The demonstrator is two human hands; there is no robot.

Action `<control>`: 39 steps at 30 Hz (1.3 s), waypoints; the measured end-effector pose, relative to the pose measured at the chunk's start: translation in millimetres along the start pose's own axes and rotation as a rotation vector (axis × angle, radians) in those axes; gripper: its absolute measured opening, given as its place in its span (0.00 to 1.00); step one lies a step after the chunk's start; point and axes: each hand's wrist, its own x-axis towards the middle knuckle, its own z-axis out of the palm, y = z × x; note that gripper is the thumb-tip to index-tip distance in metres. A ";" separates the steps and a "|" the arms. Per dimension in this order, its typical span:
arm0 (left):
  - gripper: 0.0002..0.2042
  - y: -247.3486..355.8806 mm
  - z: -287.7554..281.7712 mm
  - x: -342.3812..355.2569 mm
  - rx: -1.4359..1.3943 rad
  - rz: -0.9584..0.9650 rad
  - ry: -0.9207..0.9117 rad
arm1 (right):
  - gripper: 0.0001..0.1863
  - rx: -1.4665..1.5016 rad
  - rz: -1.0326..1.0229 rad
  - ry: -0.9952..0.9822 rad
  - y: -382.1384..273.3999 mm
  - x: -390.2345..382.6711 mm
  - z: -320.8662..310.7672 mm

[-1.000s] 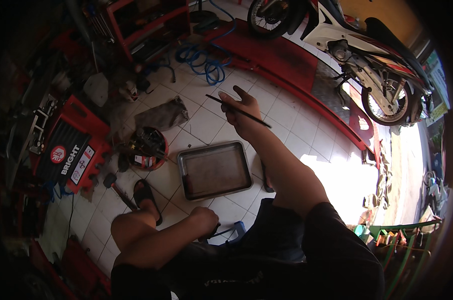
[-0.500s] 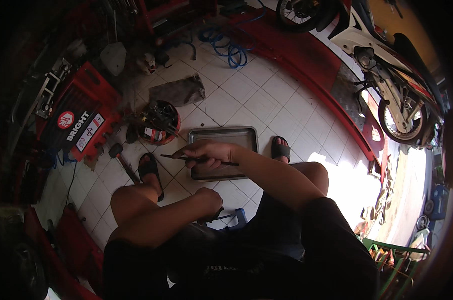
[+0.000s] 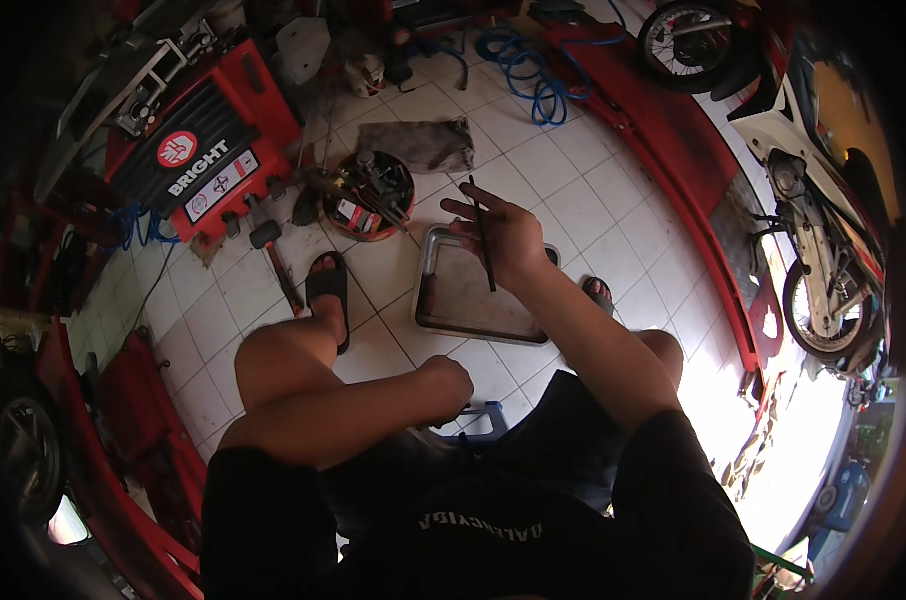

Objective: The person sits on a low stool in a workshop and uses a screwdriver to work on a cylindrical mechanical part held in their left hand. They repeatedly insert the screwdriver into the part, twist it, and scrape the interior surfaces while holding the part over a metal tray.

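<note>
Above the metal tray, my right hand (image 3: pixel 508 240) has its fingers partly spread, with a thin dark rod (image 3: pixel 487 250) held across the palm and fingers. The rod stands nearly upright in the picture. My left hand (image 3: pixel 445 388) is closed near my lap, knuckles up; what it holds, if anything, is hidden beneath it. Just beyond that hand lies a blue plastic piece (image 3: pixel 491 420), partly covered by my leg. The shallow rectangular tray (image 3: pixel 483 331) rests on the floor between my feet, with a brownish bottom and dark marks along its left side.
A round tub (image 3: pixel 373 238) full of tools and parts stands left of the tray. Beside my left foot lies a hammer (image 3: pixel 279 262). A grey cloth (image 3: pixel 413 146), a blue coiled hose (image 3: pixel 543 85) and a red toolbox (image 3: pixel 213 150) lie farther off. At right, a motorcycle (image 3: pixel 798 210) stands past a red ramp (image 3: pixel 663 190).
My right hand has moved up and right, its fingers opening out and the rod turning from nearly level to upright. My view has shifted, so the surroundings sit differently. The left hand stays closed.
</note>
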 end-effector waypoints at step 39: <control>0.20 -42.0 -88.4 -80.5 -1.943 0.607 1.442 | 0.23 -0.594 -1.105 -0.248 -93.9 -129.4 -18.0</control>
